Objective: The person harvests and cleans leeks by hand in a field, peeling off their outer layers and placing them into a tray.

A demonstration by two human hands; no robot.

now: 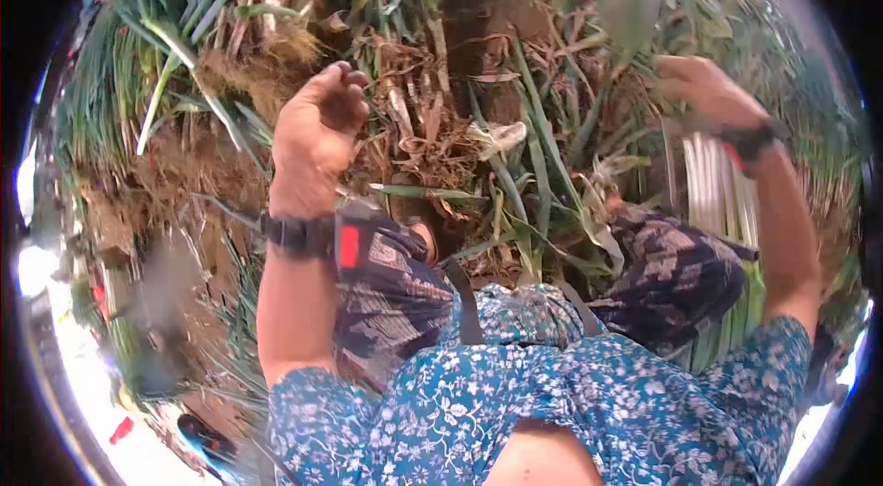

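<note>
My left hand (317, 127) is raised over the litter, palm turned up. Its fingers are loosely curled, with a hollow in the palm and nothing visible in it. Close to its fingertips are tangled roots (285, 43) of a spring onion bundle. My right hand (704, 89) hangs at the right, its fingers stretched to the left and slightly blurred; I see nothing in it. Beneath its wrist stands a bundle of white spring onion stalks (713, 178). Between the hands lie loose green onion leaves (543, 155), dry brown leaves (405, 109) and a pale peeled piece (499, 138).
Thick rows of spring onions (106, 91) line the left side, with more greens (819, 109) at the right. My bent legs in patterned cloth (676, 270) flank the pile. Bare soil (184, 164) shows at the left. A dark shoe-like object (204, 435) lies at lower left.
</note>
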